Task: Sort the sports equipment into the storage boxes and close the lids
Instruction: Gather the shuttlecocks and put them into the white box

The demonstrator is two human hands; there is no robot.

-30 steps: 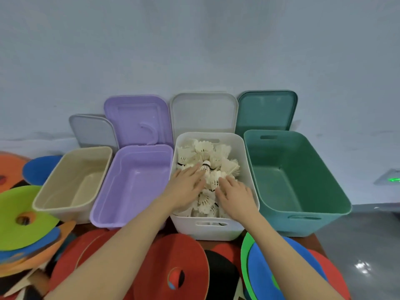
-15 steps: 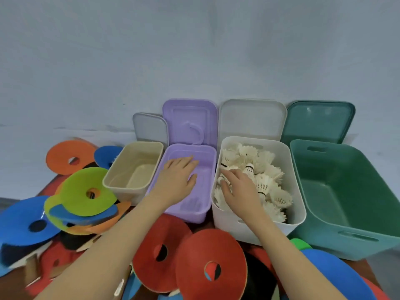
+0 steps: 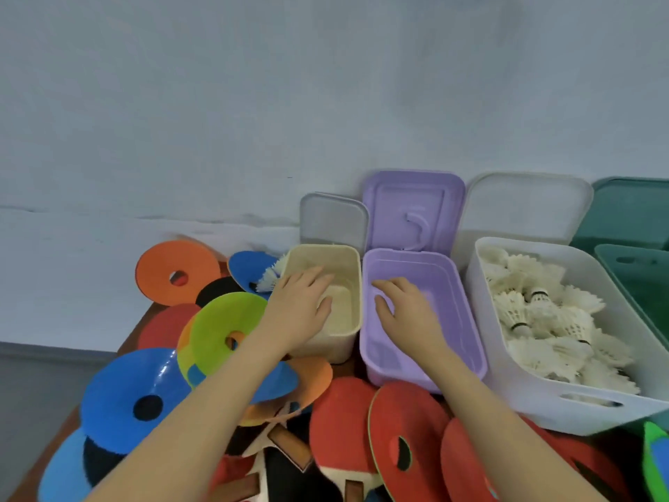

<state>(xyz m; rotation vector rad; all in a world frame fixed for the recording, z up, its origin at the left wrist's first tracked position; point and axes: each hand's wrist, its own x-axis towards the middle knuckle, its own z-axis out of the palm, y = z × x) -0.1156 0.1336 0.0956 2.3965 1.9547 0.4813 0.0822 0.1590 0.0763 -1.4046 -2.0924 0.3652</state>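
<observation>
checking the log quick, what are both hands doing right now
Left hand: open, fingers relaxed over the beige box, holding nothing.
Right hand: open, fingers loosely spread over the purple box, holding nothing.

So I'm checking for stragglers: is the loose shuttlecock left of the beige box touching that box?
Touching, it seems. The head view shows the shuttlecock's feathers meeting the beige box's left rim with no gap, lying on a blue disc.
</observation>
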